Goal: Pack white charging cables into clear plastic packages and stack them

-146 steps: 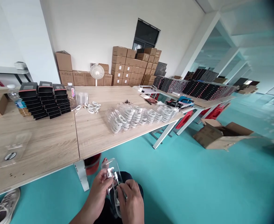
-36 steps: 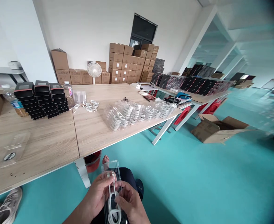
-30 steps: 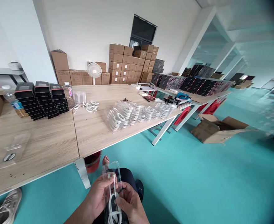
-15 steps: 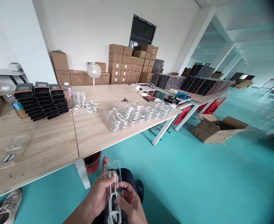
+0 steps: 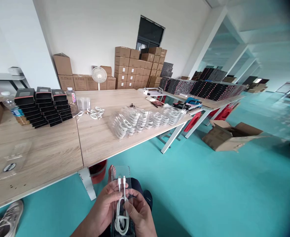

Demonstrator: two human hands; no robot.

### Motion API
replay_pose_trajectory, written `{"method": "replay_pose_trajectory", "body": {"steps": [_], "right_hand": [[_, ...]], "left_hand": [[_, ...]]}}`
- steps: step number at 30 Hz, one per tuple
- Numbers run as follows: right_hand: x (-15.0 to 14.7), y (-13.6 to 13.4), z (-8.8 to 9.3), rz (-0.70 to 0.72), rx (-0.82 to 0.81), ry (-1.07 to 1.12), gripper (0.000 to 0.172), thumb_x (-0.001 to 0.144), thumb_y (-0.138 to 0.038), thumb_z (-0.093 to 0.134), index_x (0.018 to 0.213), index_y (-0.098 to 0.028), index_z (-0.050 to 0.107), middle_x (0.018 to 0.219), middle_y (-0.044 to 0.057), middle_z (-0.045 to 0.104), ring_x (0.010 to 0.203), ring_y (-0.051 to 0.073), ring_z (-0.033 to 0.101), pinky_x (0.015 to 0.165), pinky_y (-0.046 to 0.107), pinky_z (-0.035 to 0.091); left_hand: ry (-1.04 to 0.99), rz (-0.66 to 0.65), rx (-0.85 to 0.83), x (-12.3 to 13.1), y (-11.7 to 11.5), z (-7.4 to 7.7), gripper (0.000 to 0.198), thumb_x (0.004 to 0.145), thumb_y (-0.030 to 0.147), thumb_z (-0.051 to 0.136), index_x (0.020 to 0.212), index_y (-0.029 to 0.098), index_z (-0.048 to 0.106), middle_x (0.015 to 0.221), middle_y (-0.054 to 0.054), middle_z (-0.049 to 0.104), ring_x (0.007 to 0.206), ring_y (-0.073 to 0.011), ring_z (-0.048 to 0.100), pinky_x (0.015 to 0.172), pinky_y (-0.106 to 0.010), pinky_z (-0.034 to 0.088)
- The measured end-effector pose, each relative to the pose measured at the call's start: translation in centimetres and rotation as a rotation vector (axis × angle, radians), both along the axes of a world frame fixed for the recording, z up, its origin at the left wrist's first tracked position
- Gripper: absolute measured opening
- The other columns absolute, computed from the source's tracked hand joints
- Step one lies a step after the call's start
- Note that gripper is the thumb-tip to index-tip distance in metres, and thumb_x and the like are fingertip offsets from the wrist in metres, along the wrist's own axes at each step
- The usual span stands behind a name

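Low in front of me, over my lap, is a clear plastic tray (image 5: pixel 124 170) with a coiled white charging cable (image 5: pixel 122 217) lying along it. The cable's two white plugs stand side by side near the tray's upper end. My left hand (image 5: pixel 106 204) is closed around the left edge, its thumb over the cable just below the plugs. On the right edge, my right hand (image 5: pixel 140 207) is closed too, its thumb pressing on the cable loop. A dark patterned surface shows through the lower tray; I cannot make out what it is.
Several clear packs of white cables (image 5: pixel 145 120) lie on the wooden table (image 5: pixel 97 148). Loose white cables (image 5: pixel 95 113), stacked black boxes (image 5: pixel 42 107) and bottles stand further left. A red bucket (image 5: pixel 98 172) is under the table edge. An open carton (image 5: pixel 231 136) sits on the floor.
My left thumb has slid down off the plugs, so both plugs now show above it. The tray and hands have shifted slightly right, and the right thumb still presses on the cable.
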State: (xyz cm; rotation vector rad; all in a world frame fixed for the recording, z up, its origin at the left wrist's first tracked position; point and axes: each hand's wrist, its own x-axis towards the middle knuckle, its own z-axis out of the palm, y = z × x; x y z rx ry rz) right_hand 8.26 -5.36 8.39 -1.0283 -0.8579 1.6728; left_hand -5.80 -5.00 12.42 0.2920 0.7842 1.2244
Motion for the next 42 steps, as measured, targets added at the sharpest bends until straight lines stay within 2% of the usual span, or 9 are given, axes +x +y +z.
{"method": "replay_pose_trajectory", "body": {"steps": [6,13,18,24,30,35,38,40,42], "right_hand": [[0.0,0.0,0.1,0.031,0.032,-0.015,0.049,0.068,-0.046,0.088,0.105,-0.021,0.068,0.067,-0.005,0.057,0.058,0.009,0.046,0.058,0.026,0.040],[-0.5,-0.7,-0.3,0.046,0.041,-0.011,0.051,0.066,-0.049,0.088,0.103,-0.021,0.068,0.059,-0.008,0.048,0.053,0.008,0.039,0.053,0.025,0.034],[-0.8,-1.0,0.5,0.031,0.013,0.000,0.053,0.063,-0.050,0.090,0.102,-0.021,0.068,0.059,-0.008,0.052,0.052,0.007,0.042,0.054,0.024,0.038],[-0.9,-1.1,0.3,-0.006,-0.009,0.019,0.053,0.063,-0.047,0.091,0.102,-0.021,0.067,0.057,-0.009,0.050,0.050,0.005,0.039,0.051,0.020,0.032],[-1.0,-1.4,-0.3,-0.024,-0.029,0.035,0.055,0.063,-0.047,0.091,0.104,-0.019,0.066,0.055,-0.009,0.051,0.049,0.005,0.041,0.051,0.021,0.032],[-1.0,-1.5,-1.2,-0.065,-0.036,-0.002,0.060,0.062,-0.051,0.090,0.106,-0.018,0.065,0.056,-0.008,0.056,0.051,0.009,0.049,0.055,0.024,0.039],[-0.2,-1.3,-1.3,-0.076,0.082,-0.183,0.058,0.073,-0.052,0.082,0.116,-0.019,0.064,0.071,-0.001,0.067,0.063,0.017,0.062,0.062,0.030,0.051],[0.7,-1.0,-0.8,-0.090,0.264,-0.441,0.051,0.082,-0.047,0.074,0.125,-0.022,0.063,0.098,0.008,0.073,0.086,0.023,0.069,0.076,0.036,0.058],[1.5,-0.7,0.1,-0.063,0.490,-0.714,0.043,0.089,-0.037,0.066,0.130,-0.027,0.061,0.122,0.011,0.067,0.107,0.026,0.066,0.092,0.040,0.058]], "left_hand": [[-0.026,0.013,-0.015,-0.2,-0.1,-0.4,0.023,0.065,0.016,0.084,0.087,0.016,0.079,0.083,-0.006,0.074,0.077,-0.0171,0.067,0.071,-0.026,0.053],[-0.041,-0.025,0.021,-0.4,-0.1,-0.2,0.011,0.074,0.022,0.081,0.080,0.017,0.074,0.072,0.000,0.063,0.065,-0.0114,0.057,0.062,-0.023,0.046],[-0.010,0.009,0.031,-0.2,-0.3,0.0,0.013,0.075,0.026,0.081,0.073,0.017,0.071,0.069,0.000,0.061,0.061,-0.0105,0.053,0.062,-0.024,0.044],[-0.014,0.007,0.116,0.1,-0.2,-0.5,0.020,0.080,0.030,0.076,0.069,0.016,0.068,0.065,0.001,0.057,0.058,-0.0100,0.049,0.059,-0.023,0.041],[0.022,0.041,0.019,0.5,0.1,-0.2,0.020,0.075,0.033,0.081,0.071,0.015,0.072,0.064,0.001,0.059,0.057,-0.0097,0.051,0.056,-0.023,0.041],[0.116,0.043,-0.039,0.2,-0.1,0.6,0.034,0.056,0.031,0.093,0.081,0.016,0.076,0.077,-0.001,0.068,0.069,-0.0130,0.061,0.064,-0.024,0.048],[0.148,0.043,-0.011,-0.1,-0.4,0.4,0.032,0.054,0.029,0.093,0.076,0.016,0.074,0.073,-0.001,0.069,0.070,-0.0141,0.062,0.067,-0.025,0.048],[0.176,0.025,-0.019,-0.3,-0.7,-0.1,0.028,0.056,0.026,0.091,0.075,0.016,0.074,0.069,0.000,0.069,0.067,-0.0138,0.061,0.066,-0.026,0.046],[0.218,-0.034,-0.011,-0.5,-1.1,-0.7,0.024,0.058,0.021,0.087,0.077,0.015,0.074,0.068,-0.001,0.069,0.064,-0.0140,0.060,0.066,-0.027,0.045]]}}
